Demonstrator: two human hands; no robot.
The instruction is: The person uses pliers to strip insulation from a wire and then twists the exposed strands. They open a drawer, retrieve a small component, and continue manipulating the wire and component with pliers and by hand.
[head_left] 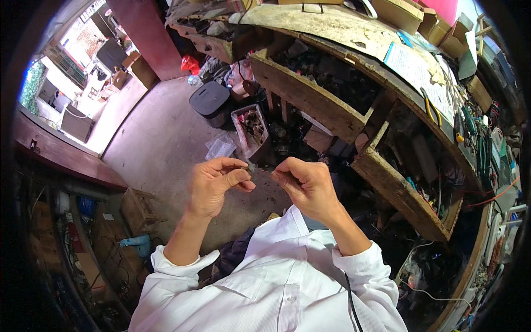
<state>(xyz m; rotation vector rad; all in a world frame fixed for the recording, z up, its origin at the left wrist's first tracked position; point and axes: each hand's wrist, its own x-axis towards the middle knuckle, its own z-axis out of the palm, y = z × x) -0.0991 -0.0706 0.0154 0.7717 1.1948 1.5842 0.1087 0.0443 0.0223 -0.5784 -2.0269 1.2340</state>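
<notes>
Both my hands are raised in front of my chest, with a short gap between their fingertips. My left hand pinches something small and dark between thumb and fingers; its kind is too small to make out. My right hand has thumb and forefinger pressed together on the end of what looks like a thin strand. The strand appears to span the gap toward the left fingertips, though it is very faint. Past my hands stands an open bin holding brownish scraps.
A cluttered workbench curves along the far and right sides, with two pulled-out wooden drawers. Yellow-handled pliers lie at its edge. On the floor are a dark lidded bin, clear plastic wrap and a wooden stool.
</notes>
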